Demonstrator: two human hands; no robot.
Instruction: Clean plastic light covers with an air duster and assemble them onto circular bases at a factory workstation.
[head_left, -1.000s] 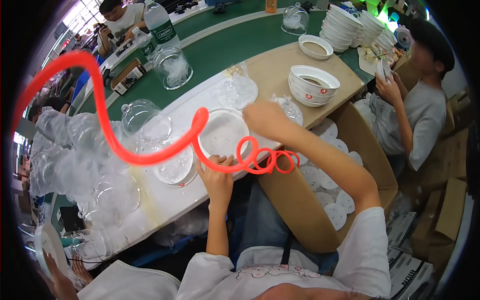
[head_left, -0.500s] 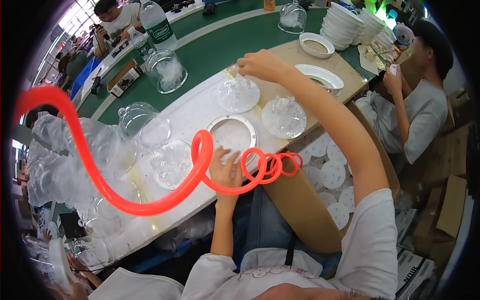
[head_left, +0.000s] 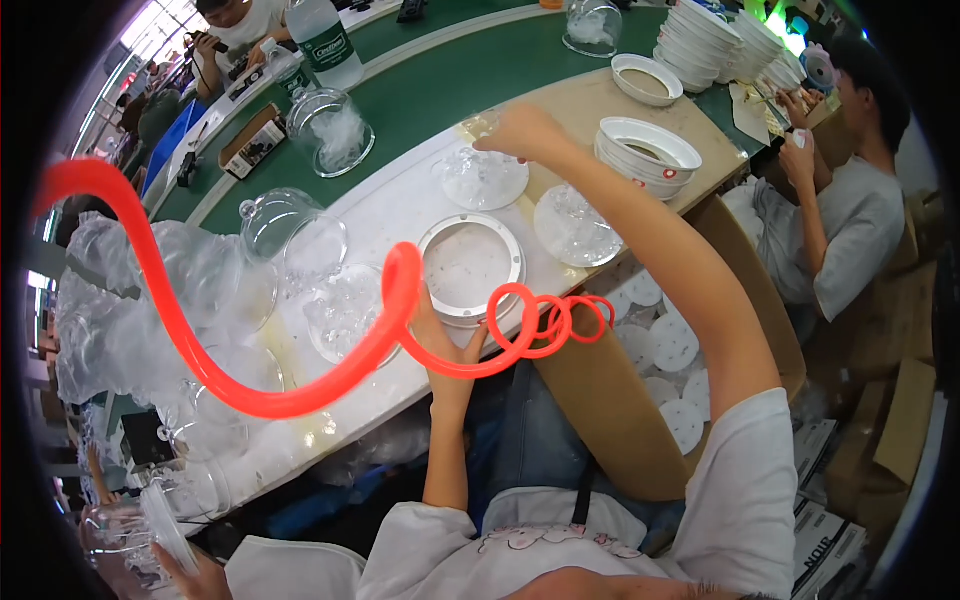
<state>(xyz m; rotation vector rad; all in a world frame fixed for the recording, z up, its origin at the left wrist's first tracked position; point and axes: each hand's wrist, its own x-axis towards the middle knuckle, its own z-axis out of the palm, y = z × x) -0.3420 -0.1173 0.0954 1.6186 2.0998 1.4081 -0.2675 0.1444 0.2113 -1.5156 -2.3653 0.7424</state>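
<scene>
Lying on the white surface (head_left: 388, 212) before the person: one white ring (head_left: 516, 250), flat-rimmed, with small holes spaced about the rim.

Left hand (head_left: 446, 335): at the near left edge of the white ring, thumb by its rim; partly hidden by the cord, so a firm grasp cannot be confirmed.

Right hand (head_left: 532, 135): arm extended, fingers bent at the top of a clear plastic piece on a round base (head_left: 486, 188); whether they pinch it or are loose cannot be told.

Red coiled cord (head_left: 270, 402): one, crossing the view in front of the left hand.

Further clear pieces on round bases: one (head_left: 578, 232) right of the ring, one (head_left: 338, 318) left of it.

Clear domes: one tilted (head_left: 275, 228), farther left; one with white filling (head_left: 338, 135), on the green area beyond.

White oval bases: a short stack (head_left: 650, 165) at right; a single one (head_left: 647, 82) behind; tall stacks (head_left: 688, 45) farther off.

Open carton (head_left: 600, 420): beside the person's right leg, holding round white discs (head_left: 675, 343).

Co-worker (head_left: 850, 200): seated at far right.
</scene>
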